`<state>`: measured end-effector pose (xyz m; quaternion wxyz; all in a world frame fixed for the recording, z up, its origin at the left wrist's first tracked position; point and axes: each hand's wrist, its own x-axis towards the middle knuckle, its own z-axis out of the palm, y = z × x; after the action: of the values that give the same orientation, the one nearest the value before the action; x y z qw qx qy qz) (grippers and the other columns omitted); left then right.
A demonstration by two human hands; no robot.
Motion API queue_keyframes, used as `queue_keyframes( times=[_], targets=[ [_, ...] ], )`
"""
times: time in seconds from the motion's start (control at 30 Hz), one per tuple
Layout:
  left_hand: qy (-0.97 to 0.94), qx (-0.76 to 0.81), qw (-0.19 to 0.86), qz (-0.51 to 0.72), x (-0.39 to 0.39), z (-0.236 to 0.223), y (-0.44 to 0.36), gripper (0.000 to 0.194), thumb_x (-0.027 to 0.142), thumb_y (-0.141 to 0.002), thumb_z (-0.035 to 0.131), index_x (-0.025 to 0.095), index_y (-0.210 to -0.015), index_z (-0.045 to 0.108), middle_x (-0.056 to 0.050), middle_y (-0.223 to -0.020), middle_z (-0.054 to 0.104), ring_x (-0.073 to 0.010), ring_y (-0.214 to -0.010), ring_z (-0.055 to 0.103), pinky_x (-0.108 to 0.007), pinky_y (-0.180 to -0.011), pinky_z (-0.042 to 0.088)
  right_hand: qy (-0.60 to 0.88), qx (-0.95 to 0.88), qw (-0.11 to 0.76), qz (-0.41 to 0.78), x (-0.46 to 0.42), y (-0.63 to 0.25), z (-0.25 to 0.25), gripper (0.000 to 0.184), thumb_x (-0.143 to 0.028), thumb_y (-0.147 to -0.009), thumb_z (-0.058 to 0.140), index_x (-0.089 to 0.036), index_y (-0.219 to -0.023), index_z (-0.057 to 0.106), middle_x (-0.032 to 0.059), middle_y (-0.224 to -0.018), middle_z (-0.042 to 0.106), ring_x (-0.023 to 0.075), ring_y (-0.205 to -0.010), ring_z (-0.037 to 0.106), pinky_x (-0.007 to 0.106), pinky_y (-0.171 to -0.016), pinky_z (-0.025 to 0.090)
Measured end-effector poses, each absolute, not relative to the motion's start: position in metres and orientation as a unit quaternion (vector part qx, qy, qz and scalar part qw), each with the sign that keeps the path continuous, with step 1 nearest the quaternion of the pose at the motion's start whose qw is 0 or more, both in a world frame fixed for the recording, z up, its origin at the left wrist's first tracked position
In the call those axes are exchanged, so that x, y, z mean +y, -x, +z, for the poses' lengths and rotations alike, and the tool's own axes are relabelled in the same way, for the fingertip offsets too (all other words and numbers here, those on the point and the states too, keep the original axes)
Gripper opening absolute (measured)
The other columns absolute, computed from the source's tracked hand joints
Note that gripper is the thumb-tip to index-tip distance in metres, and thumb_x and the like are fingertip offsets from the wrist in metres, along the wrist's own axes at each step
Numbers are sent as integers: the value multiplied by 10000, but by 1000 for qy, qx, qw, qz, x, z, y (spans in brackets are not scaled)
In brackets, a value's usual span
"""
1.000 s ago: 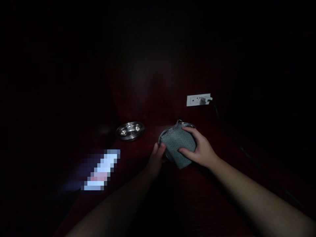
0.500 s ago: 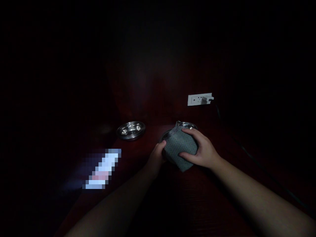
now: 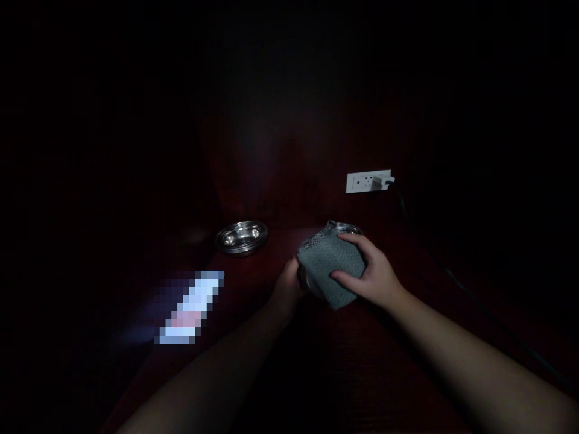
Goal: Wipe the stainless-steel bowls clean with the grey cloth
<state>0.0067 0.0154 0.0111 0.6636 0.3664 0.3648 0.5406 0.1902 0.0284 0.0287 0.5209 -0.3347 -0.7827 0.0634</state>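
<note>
A shiny metal bowl is held tilted between my hands, mostly covered by a grey-green cloth. My left hand grips the bowl's left side, its fingers largely hidden behind the bowl. Across the cloth's right side my right hand is closed, thumb and fingers pressing it against the bowl. Further back on the left, a small stack of metal bowls rests on the dark red surface.
A white wall socket with a plugged-in adapter is at the back right. A dark cable runs along the right side. At the left lies a bright pixelated patch. Most surroundings are very dark.
The cloth has shifted slightly over the bowl, with my right hand moving along with it. My left thumb now shows less over the rim. The whole view has drifted a little.
</note>
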Motion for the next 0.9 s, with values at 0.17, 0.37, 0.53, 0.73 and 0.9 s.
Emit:
queue_keyframes(
  times=[0.17, 0.37, 0.53, 0.73, 0.9],
  targets=[
    [-370, 254, 701, 554, 4, 23, -9, 535, 510, -837, 474, 146, -1222, 550, -130, -1221, 614, -296, -1169, 541, -430, -982, 427, 385, -679, 599, 181, 38, -186, 22, 514, -442, -684, 722, -202, -1107, 556, 106, -1139, 607, 284, -1039, 582, 460, -914, 454],
    [-402, 284, 695, 524, -2, 20, -5, 508, 326, -773, 600, 240, -1258, 475, -101, -1280, 564, -308, -1112, 567, -448, -815, 513, 408, -586, 594, 370, 46, -185, 16, 409, -507, -720, 666, -225, -1004, 584, 38, -901, 657, 235, -813, 639, 387, -719, 529],
    [-418, 300, 664, 542, 1, 17, -2, 461, 323, -746, 626, 206, -1182, 534, -87, -1163, 629, -281, -1058, 590, -374, -802, 497, 392, -588, 560, 432, 48, -184, 10, 428, -516, -756, 633, -226, -1067, 593, 39, -932, 685, 232, -849, 655, 382, -764, 531],
    [-417, 290, 635, 583, 4, 17, 0, 432, 332, -745, 621, 168, -1144, 595, -85, -1103, 667, -271, -1064, 592, -384, -930, 425, 384, -622, 533, 426, 45, -187, 15, 447, -516, -759, 638, -201, -1077, 631, 53, -979, 702, 232, -860, 662, 376, -762, 532],
    [-408, 270, 644, 588, 9, 14, -5, 439, 436, -805, 558, 142, -1126, 615, -103, -1097, 676, -282, -1080, 591, -405, -968, 401, 376, -628, 527, 433, 42, -189, 21, 425, -497, -736, 669, -185, -1025, 662, 53, -923, 713, 228, -792, 666, 353, -697, 529]
  ],
)
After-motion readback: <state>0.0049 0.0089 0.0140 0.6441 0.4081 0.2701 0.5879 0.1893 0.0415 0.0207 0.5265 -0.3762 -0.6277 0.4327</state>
